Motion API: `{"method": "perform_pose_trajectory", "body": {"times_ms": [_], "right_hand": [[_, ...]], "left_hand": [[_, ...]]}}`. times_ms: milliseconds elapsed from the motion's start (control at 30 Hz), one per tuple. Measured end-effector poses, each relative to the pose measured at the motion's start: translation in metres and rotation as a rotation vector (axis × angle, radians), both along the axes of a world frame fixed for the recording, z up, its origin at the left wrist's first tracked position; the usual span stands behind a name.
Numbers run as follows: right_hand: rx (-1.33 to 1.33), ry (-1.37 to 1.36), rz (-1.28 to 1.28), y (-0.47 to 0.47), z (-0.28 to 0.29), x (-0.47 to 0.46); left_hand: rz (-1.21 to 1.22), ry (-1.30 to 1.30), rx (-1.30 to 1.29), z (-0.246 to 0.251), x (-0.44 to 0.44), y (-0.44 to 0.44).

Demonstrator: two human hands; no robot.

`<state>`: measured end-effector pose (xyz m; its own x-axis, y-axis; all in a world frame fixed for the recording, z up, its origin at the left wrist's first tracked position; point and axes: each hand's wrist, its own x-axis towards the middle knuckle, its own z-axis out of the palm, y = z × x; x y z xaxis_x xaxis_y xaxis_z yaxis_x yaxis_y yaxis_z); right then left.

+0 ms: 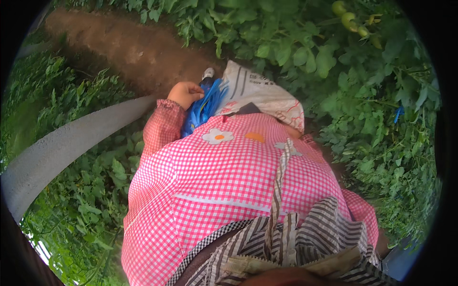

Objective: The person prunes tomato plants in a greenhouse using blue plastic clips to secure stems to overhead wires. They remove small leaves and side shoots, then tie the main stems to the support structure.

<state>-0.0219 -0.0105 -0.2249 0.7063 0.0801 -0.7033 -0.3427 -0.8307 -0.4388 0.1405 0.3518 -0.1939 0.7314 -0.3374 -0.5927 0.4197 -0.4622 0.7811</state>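
Observation:
My left hand (186,94) is at the upper left of my body, with its thumb and fingertips close together at a bundle of blue plastic strips (211,98). Whether a strip is pinched between them is not clear. The bundle hangs against the front of my pink checked apron (229,168). Beside it, a white woven sack (256,93) with printed writing spreads in front of me. A bit of my right hand or wrist (292,131) shows between the sack's lower right edge and the apron; the sack hides the rest.
Leafy tomato plants (343,93) stand on the right and ahead, with green tomatoes (348,21) at the top. A bare soil path (132,50) runs at the upper left. A curved grey post or pipe (82,139) crosses the plants on the left. My shoe (208,73) shows beyond the strips.

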Motion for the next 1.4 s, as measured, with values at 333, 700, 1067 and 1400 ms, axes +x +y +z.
{"method": "perform_pose_trajectory", "body": {"times_ms": [333, 700, 1067, 1400], "right_hand": [[0.101, -0.151, -0.175, 0.003, -0.020, 0.027], [0.310, -0.279, -0.402, -0.008, -0.012, 0.001], [0.581, -0.683, -0.714, 0.011, 0.194, 0.100], [1.513, -0.612, -1.033, 0.018, 0.213, 0.217]], "left_hand": [[0.245, -0.078, -0.073, 0.023, 0.018, -0.012], [0.183, -0.104, -0.189, 0.071, 0.030, -0.038], [0.011, -0.188, -0.228, 0.110, 0.022, -0.071], [-0.099, -0.343, -0.212, 0.094, 0.018, -0.066]]}}
